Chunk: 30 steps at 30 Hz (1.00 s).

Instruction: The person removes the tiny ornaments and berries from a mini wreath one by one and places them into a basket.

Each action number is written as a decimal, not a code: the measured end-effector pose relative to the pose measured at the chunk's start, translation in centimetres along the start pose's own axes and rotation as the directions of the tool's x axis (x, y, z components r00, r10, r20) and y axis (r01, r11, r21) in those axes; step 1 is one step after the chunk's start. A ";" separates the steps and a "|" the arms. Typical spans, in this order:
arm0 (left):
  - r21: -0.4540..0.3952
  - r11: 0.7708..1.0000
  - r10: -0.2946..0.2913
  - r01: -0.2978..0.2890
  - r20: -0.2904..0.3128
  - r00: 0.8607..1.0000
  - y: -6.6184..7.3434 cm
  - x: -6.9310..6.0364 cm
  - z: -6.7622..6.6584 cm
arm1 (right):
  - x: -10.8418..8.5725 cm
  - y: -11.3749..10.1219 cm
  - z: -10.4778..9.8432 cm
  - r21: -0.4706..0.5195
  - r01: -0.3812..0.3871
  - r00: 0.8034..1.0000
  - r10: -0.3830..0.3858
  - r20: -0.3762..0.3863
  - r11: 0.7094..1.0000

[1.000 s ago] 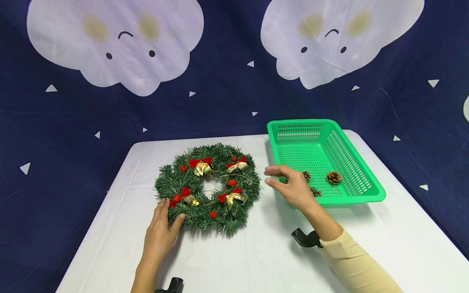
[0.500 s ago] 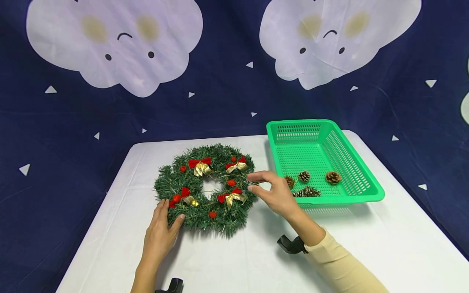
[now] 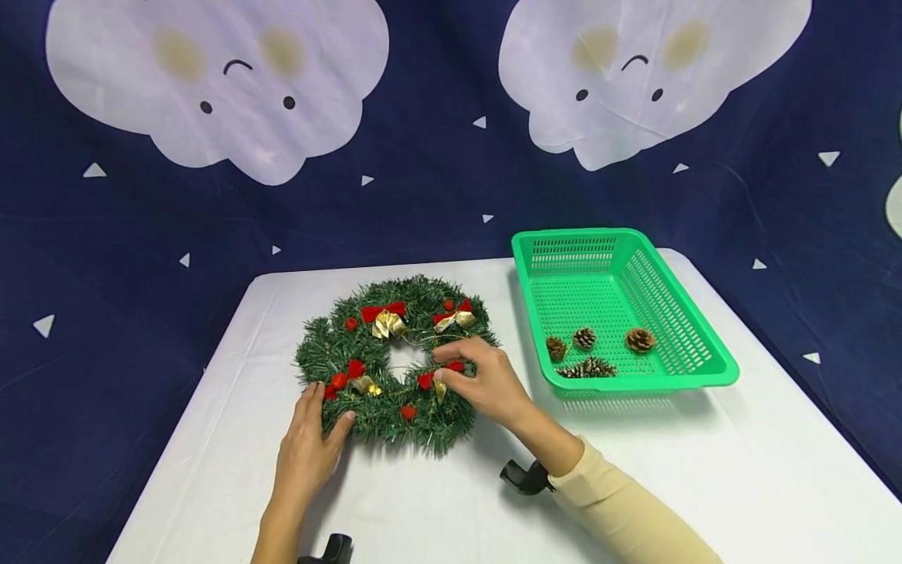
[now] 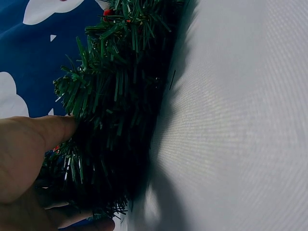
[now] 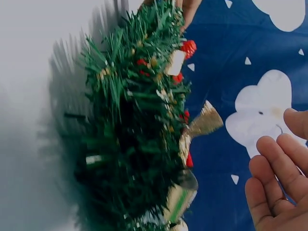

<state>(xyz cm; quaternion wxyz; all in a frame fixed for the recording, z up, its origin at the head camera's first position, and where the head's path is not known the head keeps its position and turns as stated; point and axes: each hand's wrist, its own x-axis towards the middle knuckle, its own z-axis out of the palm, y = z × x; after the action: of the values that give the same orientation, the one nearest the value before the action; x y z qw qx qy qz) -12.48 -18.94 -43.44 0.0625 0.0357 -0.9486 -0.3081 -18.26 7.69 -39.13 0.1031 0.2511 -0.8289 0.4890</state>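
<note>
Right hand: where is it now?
In the head view, the right hand hovers over the right side of the wreath, partly hiding its lower-right bow, left of the green basket.

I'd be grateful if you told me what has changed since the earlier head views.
The right hand has moved left, from beside the basket to over the wreath's right side, uncovering pine cones it had partly hidden. I see nothing newly gripped or released. The left hand stays on the wreath's near left edge; wreath and basket look unmoved.
</note>
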 end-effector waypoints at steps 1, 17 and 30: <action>0.000 1.000 0.001 -0.001 -0.001 1.000 0.0 0.0 0.0 | 0.1 -0.1 0.2 -0.006 0.000 1.000 0.000 0.007 1.000; 0.002 1.000 -0.016 0.016 0.009 1.000 0.0 0.1 0.0 | -0.3 -0.2 2.9 -0.169 0.112 0.992 -0.100 0.082 0.979; 0.002 1.000 -0.012 0.012 0.002 1.000 -0.1 0.1 0.1 | -0.7 0.7 4.8 -0.291 0.228 0.971 -0.193 0.145 0.929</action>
<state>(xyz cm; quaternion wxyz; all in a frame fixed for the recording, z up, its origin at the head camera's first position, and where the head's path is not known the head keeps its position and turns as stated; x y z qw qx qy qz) -12.64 -18.98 -43.53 0.0595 0.0413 -0.9487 -0.3077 -17.61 4.02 -42.37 0.1452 0.3470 -0.8673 0.3261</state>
